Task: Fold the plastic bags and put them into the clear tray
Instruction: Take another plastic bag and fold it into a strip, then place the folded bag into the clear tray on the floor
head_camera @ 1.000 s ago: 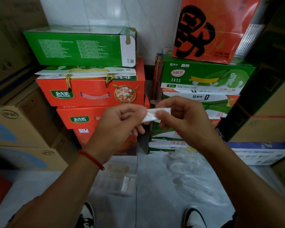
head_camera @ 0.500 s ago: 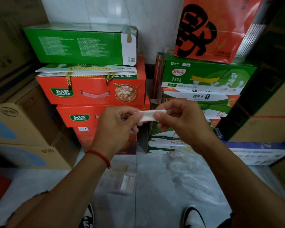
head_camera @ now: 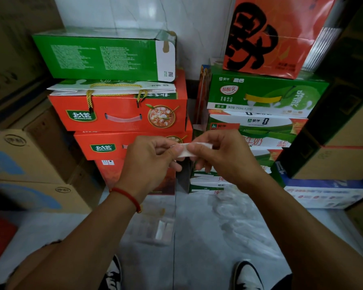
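A white plastic bag (head_camera: 187,150), folded down to a small flat strip, is held up in front of the stacked boxes. My left hand (head_camera: 149,162) pinches its left end and my right hand (head_camera: 222,158) pinches its right part, thumbs on top. Below on the pale floor lies the clear tray (head_camera: 155,225), with a folded white bag (head_camera: 160,230) inside. A loose pile of clear plastic bags (head_camera: 239,218) is spread on the floor to the tray's right.
Red and green cartons (head_camera: 117,114) are stacked straight ahead against the wall, with more green milk boxes (head_camera: 264,95) to the right. Brown cardboard boxes (head_camera: 25,162) line the left side, dark boxes the right. My shoes (head_camera: 247,275) show at the bottom edge.
Both hands have lowered slightly and drawn closer together, and the visible strip between them has become shorter.
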Demonstrator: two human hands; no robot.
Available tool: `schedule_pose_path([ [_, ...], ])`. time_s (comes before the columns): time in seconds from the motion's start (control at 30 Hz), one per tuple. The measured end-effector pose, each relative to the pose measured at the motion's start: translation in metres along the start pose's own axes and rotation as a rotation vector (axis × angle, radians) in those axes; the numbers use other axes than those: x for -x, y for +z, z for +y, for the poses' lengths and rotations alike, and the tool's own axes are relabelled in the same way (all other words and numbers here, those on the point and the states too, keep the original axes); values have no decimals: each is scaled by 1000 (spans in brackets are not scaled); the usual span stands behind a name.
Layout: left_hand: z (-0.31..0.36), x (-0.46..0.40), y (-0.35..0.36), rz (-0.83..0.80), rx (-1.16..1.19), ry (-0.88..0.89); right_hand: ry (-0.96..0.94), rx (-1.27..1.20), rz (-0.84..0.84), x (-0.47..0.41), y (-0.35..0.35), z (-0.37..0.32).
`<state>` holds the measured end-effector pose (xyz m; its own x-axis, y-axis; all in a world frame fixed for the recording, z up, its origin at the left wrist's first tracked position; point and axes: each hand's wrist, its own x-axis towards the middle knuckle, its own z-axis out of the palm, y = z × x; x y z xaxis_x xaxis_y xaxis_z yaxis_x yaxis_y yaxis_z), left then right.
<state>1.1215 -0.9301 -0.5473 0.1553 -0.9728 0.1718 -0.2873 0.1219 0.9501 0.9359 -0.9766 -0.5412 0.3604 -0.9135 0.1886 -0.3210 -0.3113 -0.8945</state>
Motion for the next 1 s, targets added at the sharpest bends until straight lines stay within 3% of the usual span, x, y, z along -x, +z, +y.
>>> schedule_pose_path([
  [0.37,-3,-6,-2,52,50,-72,103,-183,-19,-9,-12,6],
  [0.73,-7,-1,-10,-38,150,-72,156,-230,-23,-10,-8,10],
  [1.0,-15,9,-24,-2,186,-74,194,-309,-124,-17,3,11],
])
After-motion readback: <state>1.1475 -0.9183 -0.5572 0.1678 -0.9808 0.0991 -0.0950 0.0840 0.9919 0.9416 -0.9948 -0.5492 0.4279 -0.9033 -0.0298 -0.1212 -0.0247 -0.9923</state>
